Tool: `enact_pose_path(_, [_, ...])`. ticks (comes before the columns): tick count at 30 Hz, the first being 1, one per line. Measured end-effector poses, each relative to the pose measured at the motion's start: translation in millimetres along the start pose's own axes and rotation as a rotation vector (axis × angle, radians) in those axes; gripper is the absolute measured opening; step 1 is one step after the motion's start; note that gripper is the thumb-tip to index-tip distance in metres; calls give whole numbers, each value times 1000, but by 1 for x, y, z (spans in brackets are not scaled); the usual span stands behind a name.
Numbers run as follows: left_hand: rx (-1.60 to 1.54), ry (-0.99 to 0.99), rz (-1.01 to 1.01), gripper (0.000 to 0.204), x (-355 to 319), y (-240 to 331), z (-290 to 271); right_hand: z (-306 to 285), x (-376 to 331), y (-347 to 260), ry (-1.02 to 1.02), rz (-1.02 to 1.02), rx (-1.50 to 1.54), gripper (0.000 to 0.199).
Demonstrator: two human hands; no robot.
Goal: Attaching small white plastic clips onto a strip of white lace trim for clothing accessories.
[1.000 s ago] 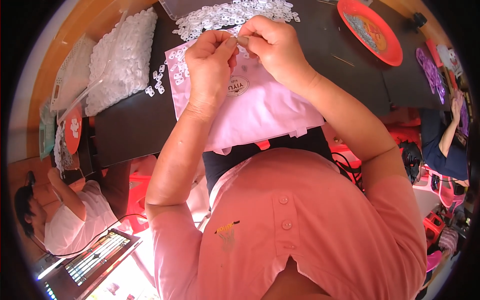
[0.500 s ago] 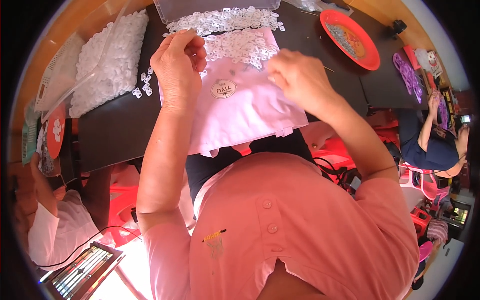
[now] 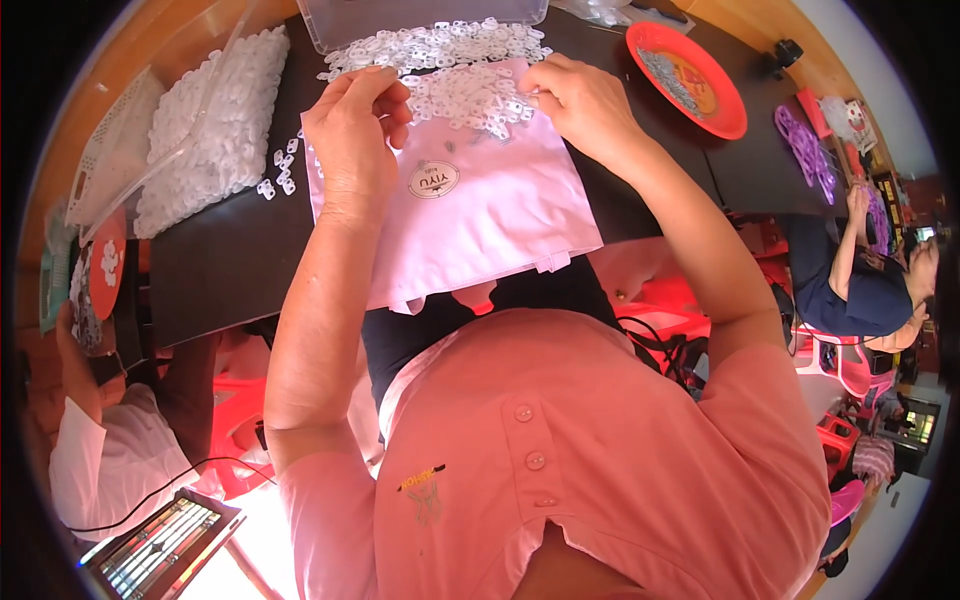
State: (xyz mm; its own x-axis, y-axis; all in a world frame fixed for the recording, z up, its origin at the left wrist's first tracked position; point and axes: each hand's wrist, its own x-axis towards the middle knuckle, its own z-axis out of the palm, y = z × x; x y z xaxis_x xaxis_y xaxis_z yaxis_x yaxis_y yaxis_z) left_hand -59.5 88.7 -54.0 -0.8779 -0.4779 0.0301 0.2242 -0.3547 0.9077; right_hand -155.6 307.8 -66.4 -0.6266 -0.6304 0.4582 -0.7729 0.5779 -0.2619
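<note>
A pink cloth (image 3: 490, 205) lies over the near edge of the dark table, a heap of small white plastic pieces (image 3: 465, 100) on its far part. At the left side of the heap is my left hand (image 3: 352, 130), thumb and forefinger pinched and the other fingers curled; what they hold, if anything, is too small to make out. My right hand (image 3: 582, 105) reaches to the heap's right edge with fingertips drawn together. Whether a piece sits between those fingertips cannot be seen.
Beyond the heap, more white pieces spill from a clear bin (image 3: 425, 22). A large bag of white pieces (image 3: 215, 130) stands at the left. A red dish (image 3: 725, 110) of small grey metal parts is at the far right, near purple strands (image 3: 805, 150). Other people sit on both sides.
My right hand has moved away from me to the right edge of the heap. My left hand keeps nearly the same pinched pose. The whole view has shifted slightly.
</note>
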Motion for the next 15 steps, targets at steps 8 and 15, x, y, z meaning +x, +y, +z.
enact_pose_path(8, [-57, 41, 63, 12, 5, 1, -8, 11, 37, -32, -227, -131, -50, 17])
enact_pose_path(15, [-144, 211, 118, 12, 9, 8, -14, 16, 64, -35, -188, -135, -202, 17])
